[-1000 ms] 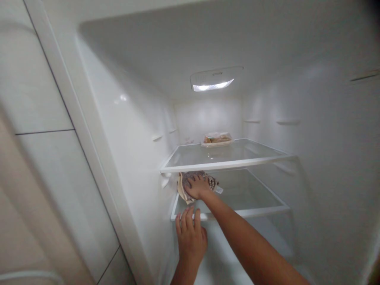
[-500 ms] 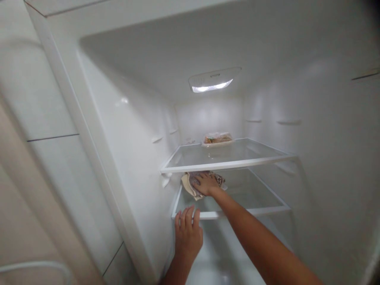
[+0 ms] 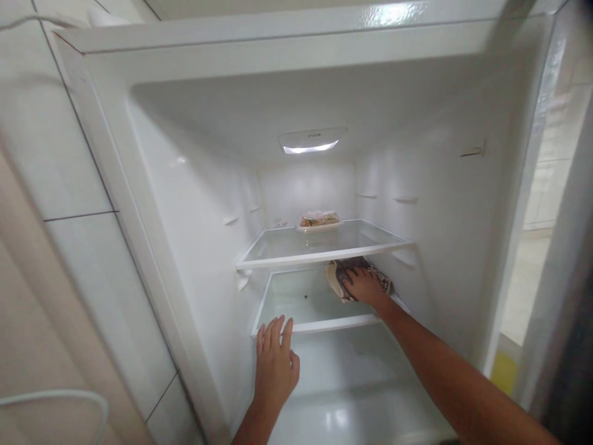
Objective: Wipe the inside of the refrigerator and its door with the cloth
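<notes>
A folded cloth [image 3: 341,281], brown with a cream edge and a patterned end, lies on the lower glass shelf [image 3: 287,296] inside the fridge, toward its right side. My right hand [image 3: 364,285] is on top of the cloth, its fingers curved over and gripping it against the glass. At the left front corner of that shelf is my left hand [image 3: 277,361], holding nothing. Its fingers are apart, and the fingertips rest at the white front rim. A small dark speck [image 3: 306,296] shows on the glass left of the cloth.
Above is the upper glass shelf [image 3: 324,253], with a wrapped food tray [image 3: 319,220] at its back. A lit lamp [image 3: 311,146] is in the fridge ceiling. The fridge's side walls [image 3: 189,228] bound the space, and a tiled wall [image 3: 78,185] stands at the left.
My right hand and the cloth have moved right across the lower shelf, uncovering the speck. My left hand stays by the front rim. The view has shifted, showing more of the fridge's right side.
</notes>
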Available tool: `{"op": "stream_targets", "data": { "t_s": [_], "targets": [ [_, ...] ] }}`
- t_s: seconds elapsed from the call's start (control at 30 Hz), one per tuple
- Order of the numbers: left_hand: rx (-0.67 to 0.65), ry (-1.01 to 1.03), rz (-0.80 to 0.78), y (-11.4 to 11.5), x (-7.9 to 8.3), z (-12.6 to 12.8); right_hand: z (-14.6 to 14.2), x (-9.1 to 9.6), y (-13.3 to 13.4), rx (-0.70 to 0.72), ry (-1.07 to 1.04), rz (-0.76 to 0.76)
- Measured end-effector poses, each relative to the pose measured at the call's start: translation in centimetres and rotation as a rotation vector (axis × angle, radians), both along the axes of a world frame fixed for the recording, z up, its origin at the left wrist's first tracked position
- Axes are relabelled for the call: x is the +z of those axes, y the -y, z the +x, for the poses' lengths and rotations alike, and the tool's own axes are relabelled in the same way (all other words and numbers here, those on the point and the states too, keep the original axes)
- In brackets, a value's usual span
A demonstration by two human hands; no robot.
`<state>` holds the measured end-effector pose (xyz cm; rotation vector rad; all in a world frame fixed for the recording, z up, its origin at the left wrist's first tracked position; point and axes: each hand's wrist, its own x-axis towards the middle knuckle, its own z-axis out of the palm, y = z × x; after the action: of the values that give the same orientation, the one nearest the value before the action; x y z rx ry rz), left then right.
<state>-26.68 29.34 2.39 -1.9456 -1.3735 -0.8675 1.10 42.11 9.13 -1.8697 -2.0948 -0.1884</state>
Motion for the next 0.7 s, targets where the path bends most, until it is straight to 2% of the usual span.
{"op": "stream_targets", "data": {
  "t_s": [0.17, 0.27, 0.37, 0.47, 0.6, 0.7],
  "targets": [
    [-0.135, -0.046, -0.089, 0.9, 0.8, -1.9, -3.1, -0.2, 3.2, 0.092, -0.017, -0.056],
    [-0.157, 0.066, -0.066, 1.7, 1.5, -3.0, -5.5, 0.0, 5.6, 0.165, -0.037, -0.095],
    [-0.163, 0.212, -0.040, 2.3, 2.1, -3.3, -9.1, 0.5, 7.6, 0.217, -0.064, -0.122],
    [-0.202, 0.264, -0.025, 2.5, 2.3, -3.3, -13.7, 1.2, 8.9, 0.334, -0.091, -0.131],
    [-0.210, 0.166, -0.030, 2.4, 2.0, -3.4, -18.2, 1.9, 9.4, 0.496, -0.109, -0.163],
    [-0.178, 0.049, -0.049, 2.3, 1.8, -3.5, -18.5, 2.1, 9.4, 0.512, -0.106, -0.160]
  ]
}}
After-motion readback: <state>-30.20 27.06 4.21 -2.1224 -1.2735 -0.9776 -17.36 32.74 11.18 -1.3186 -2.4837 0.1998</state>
